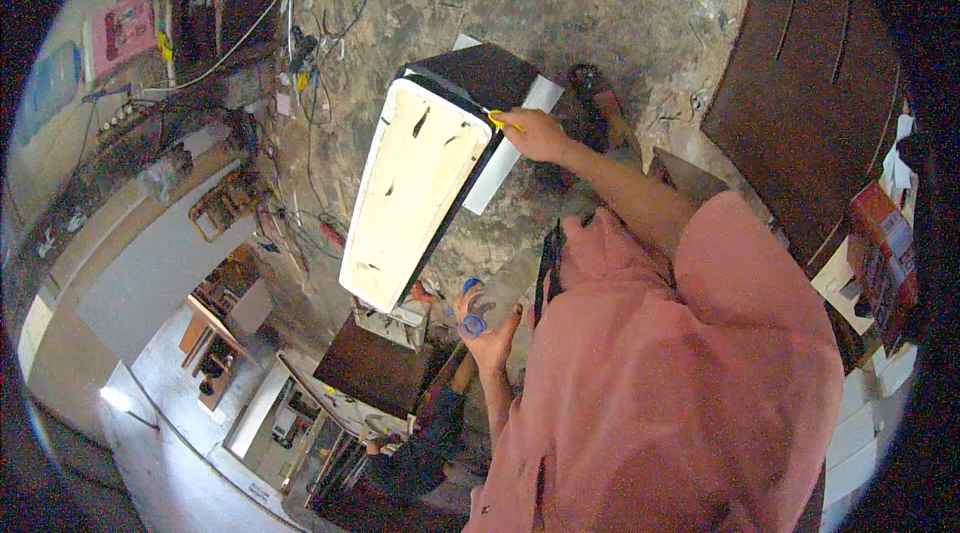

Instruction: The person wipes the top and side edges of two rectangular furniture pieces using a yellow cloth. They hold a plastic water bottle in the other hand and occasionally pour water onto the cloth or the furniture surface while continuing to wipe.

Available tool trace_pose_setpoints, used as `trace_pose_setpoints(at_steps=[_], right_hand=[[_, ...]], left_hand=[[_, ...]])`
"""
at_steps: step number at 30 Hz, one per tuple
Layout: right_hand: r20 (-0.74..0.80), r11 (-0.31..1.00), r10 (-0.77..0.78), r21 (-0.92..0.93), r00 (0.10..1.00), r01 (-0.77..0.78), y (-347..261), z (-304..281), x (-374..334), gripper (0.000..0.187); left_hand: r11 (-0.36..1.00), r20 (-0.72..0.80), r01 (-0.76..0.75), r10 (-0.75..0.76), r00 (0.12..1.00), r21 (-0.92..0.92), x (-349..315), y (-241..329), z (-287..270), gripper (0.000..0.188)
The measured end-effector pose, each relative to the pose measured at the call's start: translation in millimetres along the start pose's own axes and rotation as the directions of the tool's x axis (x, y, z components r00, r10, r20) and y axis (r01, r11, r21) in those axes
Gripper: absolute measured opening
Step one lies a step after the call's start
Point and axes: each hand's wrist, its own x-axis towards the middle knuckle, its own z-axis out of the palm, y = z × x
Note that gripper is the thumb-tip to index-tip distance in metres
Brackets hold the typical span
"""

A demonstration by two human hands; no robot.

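Observation:
A long, tapered panel (412, 198) with a cream face and white rim lies on top of a dark box-like piece (480, 71). My right hand (537, 137) is closed around a small yellow-handled tool (500, 121), its tip against the panel's right edge near the far end. The tool's exact kind is too small to tell. Off the panel's near right corner, my left hand (488, 338) curls its fingers around a see-through roll with blue rims (473, 325), which looks like a tape roll. White strips (500, 173) stick out from beneath the dark piece.
A person in dark clothes (410, 458) is low at the near left, by a brown board (375, 363). Cables (318, 73) trail over the stained floor at left. A large brown sheet (800, 63) lies at far right, near a red box (882, 233).

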Motion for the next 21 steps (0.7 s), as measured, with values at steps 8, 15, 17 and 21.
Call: trace_pose_setpoints(at_steps=[8, 15, 17, 21], right_hand=[[-0.182, 0.992, -0.077, 0.082, 0.98, 0.093, 0.0, 6.4, -0.8, 0.036], [-0.087, 0.996, 0.038, 0.082, 0.996, -0.031, 4.5, 9.9, -9.1, 0.034], [-0.122, 0.993, -0.001, 0.116, 0.993, 0.015, 5.8, 11.8, -5.4, 0.035], [-0.134, 0.995, -0.05, 0.077, 0.99, 0.061, 5.9, 12.2, 3.6, 0.038]], left_hand=[[0.981, 0.031, -0.087, 0.083, 0.996, 0.173, 0.9, -2.5, -3.9, 0.065], [0.996, -0.038, -0.081, 0.083, 0.996, 0.048, 4.7, 5.2, 3.1, 0.067], [0.991, -0.004, -0.102, 0.103, 0.995, 0.082, 6.0, 7.0, -0.3, 0.067], [0.967, 0.024, -0.152, 0.15, 0.988, 0.206, 5.3, 8.4, -4.1, 0.067]])
